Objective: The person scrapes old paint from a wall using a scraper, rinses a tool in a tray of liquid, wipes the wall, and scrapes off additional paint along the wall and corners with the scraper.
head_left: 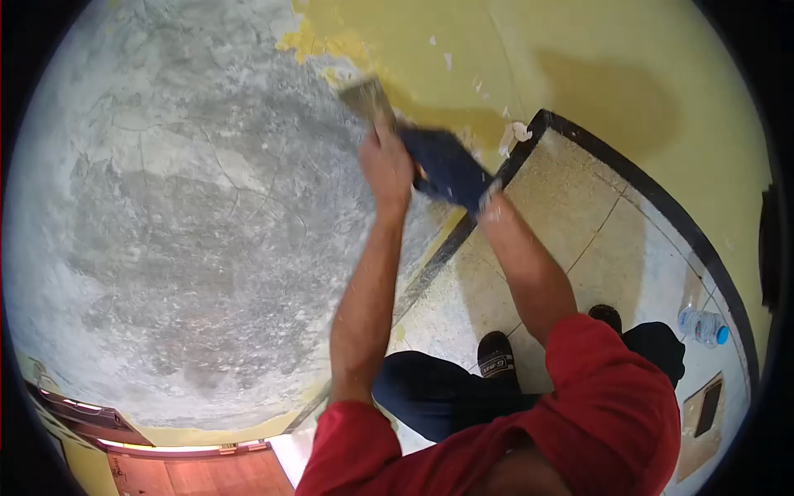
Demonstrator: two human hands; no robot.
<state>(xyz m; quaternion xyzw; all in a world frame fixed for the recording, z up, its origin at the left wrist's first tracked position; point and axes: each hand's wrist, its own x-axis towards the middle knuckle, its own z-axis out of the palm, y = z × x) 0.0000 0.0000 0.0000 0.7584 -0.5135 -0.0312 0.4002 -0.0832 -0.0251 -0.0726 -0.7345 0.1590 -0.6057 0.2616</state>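
Observation:
A flat, wide-bladed scraper rests against the wall where yellow paint meets bare grey plaster. My left hand, bare, is closed at the base of its blade, with a finger or thumb laid along it. Just behind, my right hand wears a dark navy glove and is closed around the handle end, which the glove mostly hides. Both hands are slightly blurred. Around the blade, the yellow paint has a ragged, flaking edge.
Bare cracked plaster spreads across the left. A dark skirting strip borders the tiled floor, which carries pale dust. A blue-capped plastic bottle lies at the right. My shoe is below; a reddish wooden panel is lower left.

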